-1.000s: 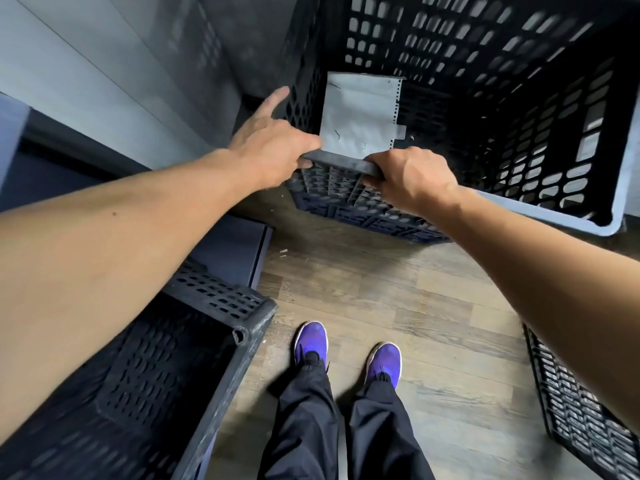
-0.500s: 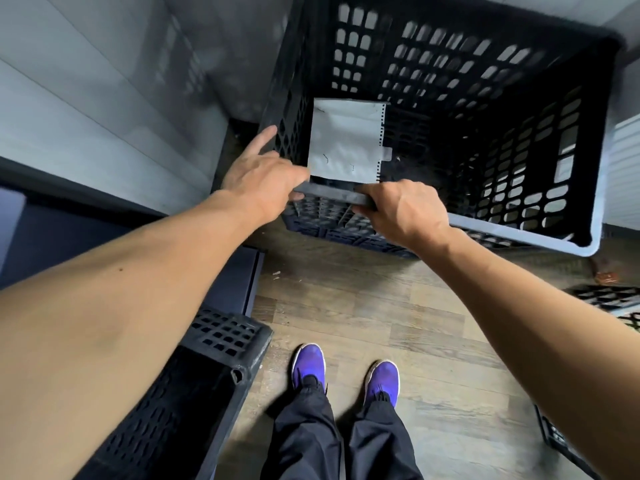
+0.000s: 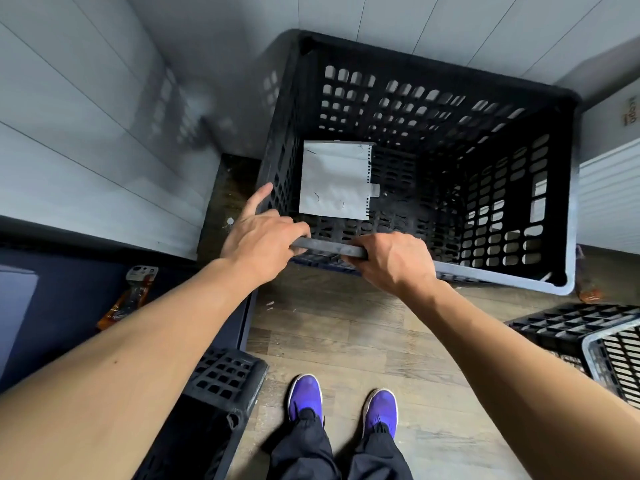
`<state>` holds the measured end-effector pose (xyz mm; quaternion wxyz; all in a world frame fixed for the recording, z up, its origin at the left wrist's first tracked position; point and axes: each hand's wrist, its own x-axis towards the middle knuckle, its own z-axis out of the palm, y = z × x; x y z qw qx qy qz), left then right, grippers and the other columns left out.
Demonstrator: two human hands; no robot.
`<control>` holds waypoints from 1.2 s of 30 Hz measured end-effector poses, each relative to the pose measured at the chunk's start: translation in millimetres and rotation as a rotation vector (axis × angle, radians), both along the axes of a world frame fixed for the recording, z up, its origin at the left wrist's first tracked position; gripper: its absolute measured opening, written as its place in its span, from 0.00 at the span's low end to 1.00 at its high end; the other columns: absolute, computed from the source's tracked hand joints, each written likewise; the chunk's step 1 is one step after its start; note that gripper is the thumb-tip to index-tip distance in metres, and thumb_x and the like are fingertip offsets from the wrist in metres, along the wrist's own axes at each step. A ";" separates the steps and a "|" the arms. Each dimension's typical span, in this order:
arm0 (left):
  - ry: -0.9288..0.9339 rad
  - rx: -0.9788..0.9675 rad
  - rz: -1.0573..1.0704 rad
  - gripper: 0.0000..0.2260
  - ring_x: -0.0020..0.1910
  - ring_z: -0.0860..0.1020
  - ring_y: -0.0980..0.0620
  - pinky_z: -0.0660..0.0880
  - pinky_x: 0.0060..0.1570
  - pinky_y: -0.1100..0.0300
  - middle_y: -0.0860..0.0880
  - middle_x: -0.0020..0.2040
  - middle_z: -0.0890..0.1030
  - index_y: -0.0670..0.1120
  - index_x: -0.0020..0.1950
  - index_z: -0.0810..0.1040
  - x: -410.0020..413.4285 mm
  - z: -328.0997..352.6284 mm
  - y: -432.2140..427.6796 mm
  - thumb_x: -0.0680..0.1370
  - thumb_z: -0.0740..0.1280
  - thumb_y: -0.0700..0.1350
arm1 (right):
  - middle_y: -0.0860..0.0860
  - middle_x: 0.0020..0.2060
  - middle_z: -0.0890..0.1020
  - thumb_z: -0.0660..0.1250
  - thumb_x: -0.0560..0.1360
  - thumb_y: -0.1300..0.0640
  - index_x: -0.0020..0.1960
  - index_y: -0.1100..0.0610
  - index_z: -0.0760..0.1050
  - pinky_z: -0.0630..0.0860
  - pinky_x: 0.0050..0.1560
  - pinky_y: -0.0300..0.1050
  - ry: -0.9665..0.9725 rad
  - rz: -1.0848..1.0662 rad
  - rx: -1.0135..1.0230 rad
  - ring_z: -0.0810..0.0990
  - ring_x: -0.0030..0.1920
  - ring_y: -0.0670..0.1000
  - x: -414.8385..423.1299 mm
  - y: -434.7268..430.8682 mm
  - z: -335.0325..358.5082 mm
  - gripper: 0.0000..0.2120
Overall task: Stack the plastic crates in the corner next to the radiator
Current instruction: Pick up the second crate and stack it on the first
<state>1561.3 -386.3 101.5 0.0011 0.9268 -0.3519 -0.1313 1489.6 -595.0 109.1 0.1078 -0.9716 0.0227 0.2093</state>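
Note:
A large black perforated plastic crate [image 3: 450,109] stands in the wall corner, its open top towards me, with a white radiator [image 3: 609,199] on its right. A torn white paper sheet [image 3: 334,180] lies inside on its bottom. My left hand [image 3: 263,237] grips the crate's near rim at the left, forefinger stretched out along the crate's side. My right hand [image 3: 391,261] grips the same near rim a little further right, fingers curled over the edge.
A second black crate [image 3: 221,393] sits at my lower left beside a dark blue cabinet [image 3: 69,306]. Another crate [image 3: 595,337] lies at the right on the wooden floor [image 3: 346,334]. My purple shoes [image 3: 306,396] stand just behind the corner crate.
The crate has slid away from me, deeper into the corner, with both hands still on its near rim. My view has risen, showing the radiator and the right-hand crate.

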 end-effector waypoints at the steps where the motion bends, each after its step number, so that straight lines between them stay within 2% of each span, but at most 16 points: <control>1: 0.004 0.003 0.009 0.05 0.46 0.77 0.58 0.40 0.76 0.48 0.60 0.36 0.78 0.60 0.52 0.78 0.6 -0.2 -0.2 0.77 0.67 0.52 | 0.48 0.39 0.84 0.59 0.78 0.37 0.55 0.42 0.79 0.80 0.43 0.51 0.004 -0.001 0.001 0.82 0.40 0.55 1.1 -0.2 -0.5 0.15; 11: 0.026 0.031 0.016 0.05 0.49 0.75 0.56 0.41 0.75 0.48 0.59 0.38 0.78 0.60 0.53 0.78 15.0 3.8 -1.8 0.78 0.67 0.52 | 0.48 0.38 0.83 0.57 0.77 0.35 0.52 0.45 0.79 0.79 0.41 0.50 0.023 0.015 -0.018 0.82 0.38 0.55 16.7 -1.2 3.6 0.18; 15: 0.064 0.024 0.033 0.07 0.55 0.74 0.56 0.40 0.75 0.47 0.60 0.40 0.78 0.60 0.54 0.78 15.8 4.8 -3.0 0.78 0.64 0.56 | 0.48 0.38 0.81 0.57 0.77 0.35 0.51 0.45 0.78 0.73 0.37 0.47 0.054 0.025 -0.013 0.81 0.39 0.55 16.8 -1.5 4.2 0.17; 18: 0.090 0.039 0.012 0.15 0.61 0.73 0.55 0.37 0.75 0.47 0.59 0.46 0.80 0.61 0.61 0.75 13.8 7.5 -3.1 0.78 0.59 0.64 | 0.46 0.36 0.77 0.58 0.77 0.36 0.51 0.44 0.77 0.69 0.37 0.46 0.055 0.029 0.007 0.80 0.40 0.55 12.7 -2.5 4.4 0.15; 20: 0.116 0.049 -0.013 0.23 0.65 0.71 0.54 0.34 0.74 0.47 0.57 0.52 0.81 0.62 0.68 0.70 11.6 10.0 -1.8 0.76 0.55 0.69 | 0.46 0.38 0.79 0.59 0.77 0.37 0.52 0.43 0.77 0.69 0.38 0.46 0.056 0.035 0.035 0.81 0.43 0.55 8.1 -4.7 3.6 0.14; 22: 0.144 0.049 -0.023 0.30 0.69 0.68 0.53 0.32 0.73 0.47 0.55 0.58 0.80 0.61 0.72 0.66 10.2 12.3 -0.9 0.74 0.50 0.73 | 0.46 0.44 0.82 0.61 0.76 0.36 0.52 0.44 0.76 0.71 0.39 0.47 0.033 0.039 0.054 0.81 0.46 0.54 2.7 -10.2 1.8 0.14; 25: 0.155 0.035 -0.002 0.34 0.71 0.66 0.53 0.32 0.73 0.44 0.54 0.63 0.77 0.60 0.73 0.65 4.9 17.5 -9.5 0.72 0.45 0.75 | 0.47 0.47 0.83 0.59 0.75 0.32 0.52 0.45 0.75 0.76 0.43 0.50 0.039 0.015 0.084 0.80 0.50 0.54 -7.2 -26.2 4.5 0.19; 27: 0.146 -0.018 0.056 0.34 0.70 0.67 0.54 0.34 0.73 0.42 0.54 0.64 0.77 0.59 0.72 0.66 -3.7 20.7 -23.0 0.73 0.45 0.75 | 0.49 0.50 0.81 0.57 0.76 0.31 0.53 0.48 0.75 0.76 0.46 0.52 0.063 0.000 0.131 0.79 0.52 0.54 -15.0 -37.4 11.4 0.22; 31: 0.201 -0.142 0.102 0.27 0.70 0.67 0.53 0.39 0.74 0.42 0.54 0.66 0.75 0.58 0.71 0.68 -26.1 27.4 -66.2 0.78 0.50 0.68 | 0.48 0.60 0.78 0.52 0.78 0.32 0.64 0.47 0.75 0.75 0.54 0.53 0.014 -0.057 0.206 0.72 0.61 0.53 -34.0 -64.8 23.2 0.27; 34: 0.247 -0.196 0.065 0.22 0.69 0.67 0.52 0.44 0.75 0.43 0.53 0.65 0.75 0.56 0.71 0.69 -42.1 31.7 -106.9 0.80 0.53 0.63 | 0.50 0.56 0.79 0.46 0.78 0.35 0.59 0.44 0.77 0.74 0.55 0.54 -0.010 -0.121 0.138 0.73 0.57 0.56 -46.1 -97.9 18.4 0.25; 36: 0.267 -0.218 0.044 0.21 0.69 0.68 0.51 0.48 0.74 0.44 0.52 0.65 0.76 0.56 0.71 0.70 -54.0 32.7 -139.3 0.81 0.54 0.61 | 0.52 0.53 0.81 0.45 0.78 0.38 0.57 0.47 0.78 0.73 0.56 0.55 -0.040 -0.158 0.034 0.73 0.54 0.58 -55.1 -128.9 13.4 0.26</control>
